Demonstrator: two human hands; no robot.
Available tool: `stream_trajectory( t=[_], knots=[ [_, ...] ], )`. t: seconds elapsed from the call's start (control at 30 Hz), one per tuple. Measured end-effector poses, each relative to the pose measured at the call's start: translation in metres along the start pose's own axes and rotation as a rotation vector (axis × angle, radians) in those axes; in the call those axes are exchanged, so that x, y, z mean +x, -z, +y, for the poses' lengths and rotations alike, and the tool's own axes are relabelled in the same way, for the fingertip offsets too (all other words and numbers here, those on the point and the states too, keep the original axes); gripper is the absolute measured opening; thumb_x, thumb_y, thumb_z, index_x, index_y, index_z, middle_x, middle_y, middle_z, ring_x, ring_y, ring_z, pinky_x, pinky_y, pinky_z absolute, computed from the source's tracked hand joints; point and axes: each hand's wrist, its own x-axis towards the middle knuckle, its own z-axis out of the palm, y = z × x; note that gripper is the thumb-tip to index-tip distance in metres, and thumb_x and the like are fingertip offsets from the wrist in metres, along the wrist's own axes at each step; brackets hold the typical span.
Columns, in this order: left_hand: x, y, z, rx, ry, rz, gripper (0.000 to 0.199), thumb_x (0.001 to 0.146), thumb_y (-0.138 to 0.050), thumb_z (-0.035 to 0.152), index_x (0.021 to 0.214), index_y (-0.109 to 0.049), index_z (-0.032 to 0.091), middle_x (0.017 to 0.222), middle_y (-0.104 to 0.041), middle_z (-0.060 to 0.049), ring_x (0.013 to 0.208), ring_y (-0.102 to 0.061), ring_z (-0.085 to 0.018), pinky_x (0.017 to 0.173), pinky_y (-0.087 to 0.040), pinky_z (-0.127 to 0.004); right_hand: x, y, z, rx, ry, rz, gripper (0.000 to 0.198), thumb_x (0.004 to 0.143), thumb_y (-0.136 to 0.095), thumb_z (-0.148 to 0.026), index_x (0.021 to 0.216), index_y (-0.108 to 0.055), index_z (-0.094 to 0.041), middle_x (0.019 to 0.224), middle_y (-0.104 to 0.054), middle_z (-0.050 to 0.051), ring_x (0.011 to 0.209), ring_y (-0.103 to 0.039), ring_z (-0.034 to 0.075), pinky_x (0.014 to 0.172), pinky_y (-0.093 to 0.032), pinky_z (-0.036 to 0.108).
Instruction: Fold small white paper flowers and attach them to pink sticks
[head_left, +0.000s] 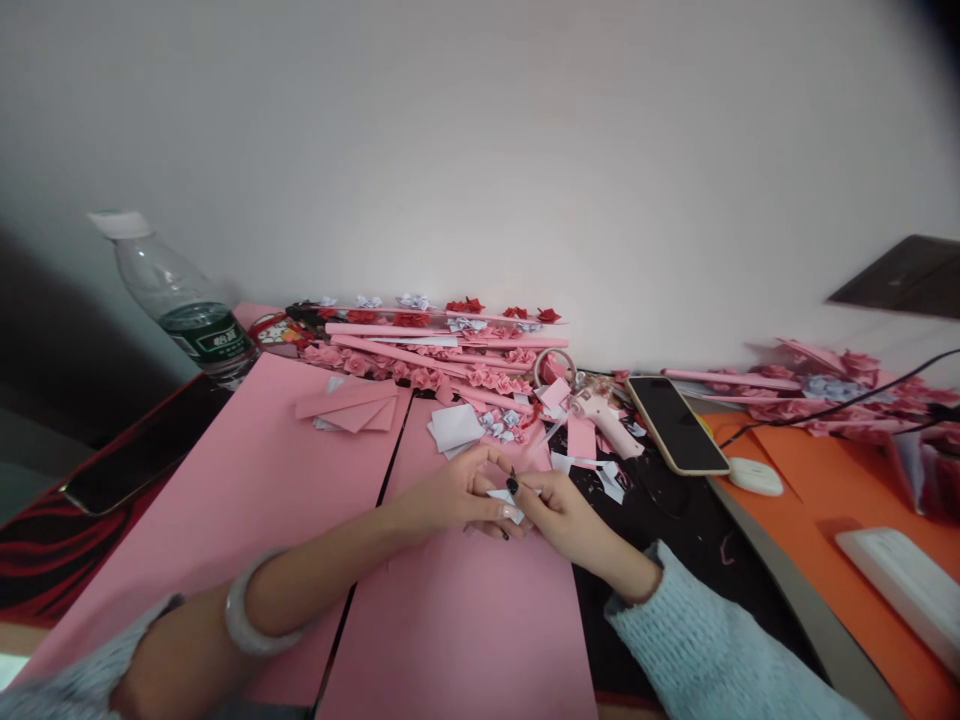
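Over the pink sheets (pixel 465 620), my two hands meet at a small folded piece of white paper (pixel 504 497). My left hand (pixel 461 495) pinches the paper from the left, thumb on top and fingers beneath. From the right, my right hand (pixel 559 510) grips its edge between thumb and index finger. Part of the paper is hidden by the fingers. Just behind my hands lie a stack of white paper squares (pixel 455 427) and a few small white paper flowers (pixel 504 425). A pile of pink paper pieces (pixel 356 405) rests farther left.
Pink paper sticks with flowers (pixel 450 355) line the wall. A pink glue gun (pixel 607 420) and a phone (pixel 677 425) lie to the right, near a white earbud case (pixel 755 476) and orange sheets (pixel 817 540). At left stands a water bottle (pixel 176 295), with another phone (pixel 142 450) below.
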Motion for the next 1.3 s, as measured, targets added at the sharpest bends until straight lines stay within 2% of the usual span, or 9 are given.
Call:
stream_trajectory(
  t=[0.13,0.3,0.4,0.5,0.63,0.8,0.93,1.13,1.3],
  knots=[
    [0.001,-0.001,-0.001,0.018,0.012,-0.017,0.036,0.075,-0.067,0.032,0.097,-0.042,0.019,0.073,-0.071,-0.007,0.062,-0.068,-0.018,0.050,-0.041,-0.021,0.001,-0.001,0.002,-0.028,0.032,0.047,0.038,0.091,-0.042,-0.031,0.056,-0.045,-0.017,0.050,-0.054,-0.001,0.046,-0.048,0.010,0.046,-0.033,0.022],
    [-0.001,-0.002,0.000,0.007,-0.032,-0.039,0.038,0.073,-0.069,0.028,0.096,-0.041,0.019,0.070,-0.071,-0.005,0.062,-0.067,-0.018,0.054,-0.045,-0.024,0.000,-0.001,0.003,-0.010,0.019,0.008,0.036,0.092,-0.039,-0.031,0.060,-0.048,-0.017,0.054,-0.058,0.001,0.049,-0.054,0.013,0.050,-0.038,0.024],
    [-0.002,-0.002,0.002,0.040,-0.055,-0.022,0.040,0.072,-0.070,0.029,0.098,-0.041,0.019,0.070,-0.071,-0.005,0.063,-0.067,-0.018,0.050,-0.043,-0.021,0.000,-0.001,0.004,0.003,0.025,0.006,0.034,0.092,-0.039,-0.031,0.064,-0.051,-0.017,0.057,-0.058,0.001,0.053,-0.055,0.014,0.053,-0.040,0.026],
    [-0.002,-0.002,0.001,0.054,-0.076,0.019,0.042,0.073,-0.069,0.030,0.102,-0.041,0.020,0.072,-0.071,-0.005,0.065,-0.068,-0.020,0.047,-0.040,-0.020,0.000,0.001,0.007,-0.045,0.052,0.109,0.025,0.090,-0.043,-0.029,0.070,-0.051,-0.018,0.059,-0.054,0.000,0.053,-0.051,0.013,0.052,-0.038,0.025],
    [0.000,-0.002,0.002,0.006,-0.073,0.109,0.040,0.073,-0.068,0.029,0.103,-0.042,0.020,0.069,-0.069,-0.003,0.062,-0.067,-0.017,0.052,-0.046,-0.022,0.001,0.003,0.011,-0.176,0.106,0.316,0.018,0.087,-0.047,-0.025,0.070,-0.049,-0.018,0.060,-0.046,-0.003,0.052,-0.041,0.011,0.049,-0.032,0.023],
    [-0.002,-0.002,0.009,-0.128,0.027,0.095,0.036,0.080,-0.059,0.042,0.104,-0.046,0.019,0.075,-0.071,-0.007,0.064,-0.068,-0.019,0.060,-0.050,-0.028,0.000,0.004,0.012,-0.250,0.162,0.483,0.012,0.083,-0.051,-0.019,0.072,-0.051,-0.018,0.059,-0.046,-0.003,0.051,-0.040,0.011,0.049,-0.032,0.023],
    [-0.001,0.000,0.006,-0.240,0.013,0.132,0.033,0.083,-0.053,0.046,0.097,-0.054,0.016,0.083,-0.071,-0.011,0.075,-0.069,-0.020,0.069,-0.050,-0.029,0.000,0.004,0.011,-0.262,0.219,0.440,0.012,0.080,-0.057,-0.018,0.069,-0.053,-0.018,0.061,-0.051,-0.002,0.053,-0.043,0.011,0.049,-0.033,0.024],
    [0.004,0.002,0.001,-0.217,-0.009,0.269,0.025,0.072,-0.069,0.034,0.081,-0.057,0.014,0.082,-0.067,-0.004,0.075,-0.067,-0.016,0.072,-0.051,-0.028,0.002,0.006,0.008,-0.268,0.341,0.354,0.010,0.078,-0.060,-0.010,0.073,-0.062,-0.018,0.072,-0.058,0.003,0.067,-0.054,0.015,0.059,-0.041,0.027],
    [0.004,0.005,-0.002,-0.197,-0.043,0.328,0.031,0.073,-0.070,0.031,0.094,-0.053,0.017,0.080,-0.068,-0.003,0.072,-0.068,-0.016,0.073,-0.052,-0.031,0.004,0.007,0.007,-0.260,0.349,0.305,0.015,0.080,-0.057,-0.008,0.083,-0.066,-0.020,0.083,-0.061,0.005,0.077,-0.057,0.016,0.065,-0.044,0.027]
  ],
)
